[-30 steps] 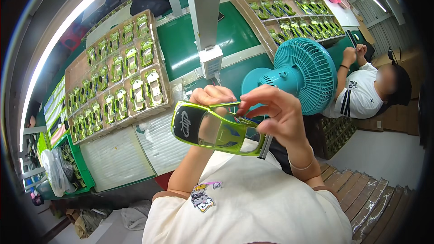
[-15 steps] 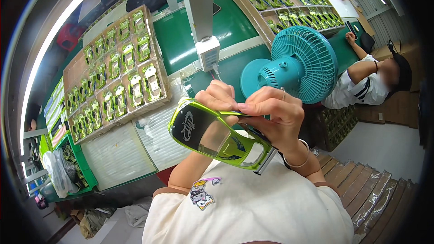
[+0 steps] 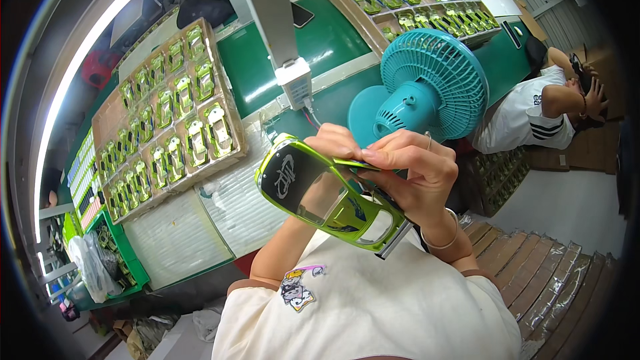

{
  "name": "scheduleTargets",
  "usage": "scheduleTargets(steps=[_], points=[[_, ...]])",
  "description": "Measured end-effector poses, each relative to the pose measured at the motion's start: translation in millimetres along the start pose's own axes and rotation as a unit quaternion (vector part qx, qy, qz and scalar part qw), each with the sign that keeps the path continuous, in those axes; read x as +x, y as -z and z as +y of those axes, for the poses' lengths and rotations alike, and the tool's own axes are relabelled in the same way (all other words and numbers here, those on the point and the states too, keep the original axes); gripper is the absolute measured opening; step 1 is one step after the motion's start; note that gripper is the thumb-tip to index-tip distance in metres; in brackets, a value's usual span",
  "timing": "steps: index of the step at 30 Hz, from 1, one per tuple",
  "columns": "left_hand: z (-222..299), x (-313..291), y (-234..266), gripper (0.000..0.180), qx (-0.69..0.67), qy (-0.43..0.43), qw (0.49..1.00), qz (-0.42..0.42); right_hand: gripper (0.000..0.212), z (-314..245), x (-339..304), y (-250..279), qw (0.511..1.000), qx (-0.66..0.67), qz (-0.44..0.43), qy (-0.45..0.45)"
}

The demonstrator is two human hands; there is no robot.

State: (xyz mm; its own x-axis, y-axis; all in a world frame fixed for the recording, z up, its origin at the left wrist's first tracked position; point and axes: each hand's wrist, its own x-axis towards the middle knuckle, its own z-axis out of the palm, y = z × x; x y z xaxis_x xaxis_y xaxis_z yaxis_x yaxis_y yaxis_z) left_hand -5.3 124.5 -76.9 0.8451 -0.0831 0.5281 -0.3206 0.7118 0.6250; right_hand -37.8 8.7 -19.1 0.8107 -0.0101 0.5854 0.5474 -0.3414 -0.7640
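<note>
A lime green toy car body shell (image 3: 343,210) with a dark windscreen and blue side graphics hangs tilted in front of my chest. My left hand (image 3: 333,141) is closed on its far side edge, the fingertips partly behind the shell. My right hand (image 3: 415,167), wearing a ring, pinches a narrow green side piece (image 3: 355,164), which looks like a door, between thumb and forefinger. The tips of both hands nearly meet at that piece. A silver-black bar (image 3: 395,240) sticks out at the shell's lower end. The right hand's other fingers are partly hidden.
A teal fan (image 3: 433,87) stands close beyond my right hand. A post with a white socket box (image 3: 295,83) rises ahead. Cardboard trays of green car shells lie left (image 3: 180,190) and far right (image 3: 347,13). A green crate (image 3: 133,253) sits left; a co-worker (image 3: 533,120) is at right.
The view has shifted slightly, and the shell sits a little further right. The side piece now stands out more from the shell. The co-worker's hands have gone up to the head.
</note>
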Motion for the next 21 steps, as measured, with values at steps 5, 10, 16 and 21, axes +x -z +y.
scheduleTargets(steps=[5,10,16,21], points=[[-5,2,-12,0.018,0.014,0.045,0.999,-0.006,0.028,-1,3,18,0.999,-0.044,0.004,0.02],[-23,7,-27,0.017,0.007,0.016,1.0,-0.016,0.024,4,3,36,0.998,-0.058,0.013,0.031],[-42,14,-46,0.018,0.048,0.02,0.999,-0.004,0.022,19,7,60,0.992,-0.102,0.022,0.064],[-61,15,-50,0.019,0.0,0.047,0.999,-0.008,0.023,25,13,75,0.995,-0.096,0.018,0.036]])
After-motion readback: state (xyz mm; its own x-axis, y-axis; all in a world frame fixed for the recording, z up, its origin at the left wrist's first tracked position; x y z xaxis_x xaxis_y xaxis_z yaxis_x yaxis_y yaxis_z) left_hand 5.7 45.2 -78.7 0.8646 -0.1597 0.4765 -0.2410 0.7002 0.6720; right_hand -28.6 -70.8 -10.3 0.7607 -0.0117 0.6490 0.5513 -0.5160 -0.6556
